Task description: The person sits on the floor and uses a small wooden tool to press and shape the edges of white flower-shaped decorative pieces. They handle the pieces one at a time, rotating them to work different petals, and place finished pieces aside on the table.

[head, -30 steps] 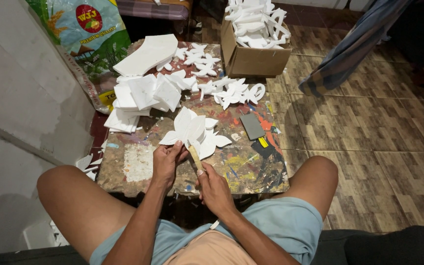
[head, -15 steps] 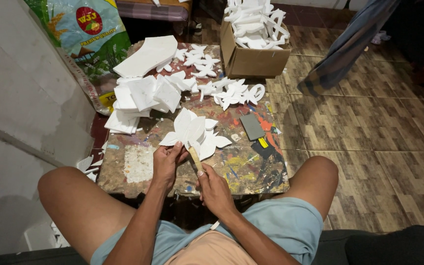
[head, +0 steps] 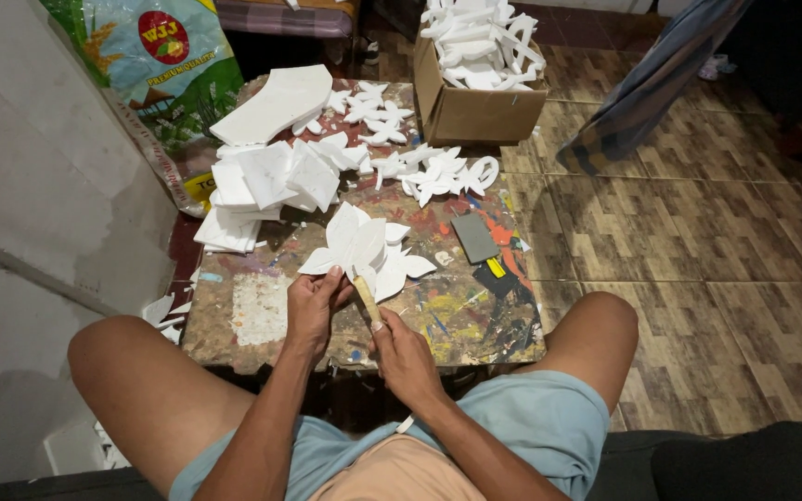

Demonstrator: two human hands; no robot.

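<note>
Sitting low over a paint-smeared wooden worktop [head: 262,311], the person grips a white leaf-shaped foam cutout [head: 356,243] in the left hand [head: 313,306], while the right hand [head: 403,351] is closed around a tan-handled tool [head: 368,299] set against its lower edge. Stacks of white foam blocks [head: 266,181] crowd the worktop's far left; a brown cardboard box [head: 480,107] of cutouts stands on the wood-patterned tile floor [head: 698,232]

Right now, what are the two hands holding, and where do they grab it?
The left hand pinches the white leaf-shaped cutout at its lower edge. The right hand grips a tan stick-like tool by its lower end, its tip at the cutout.
</note>
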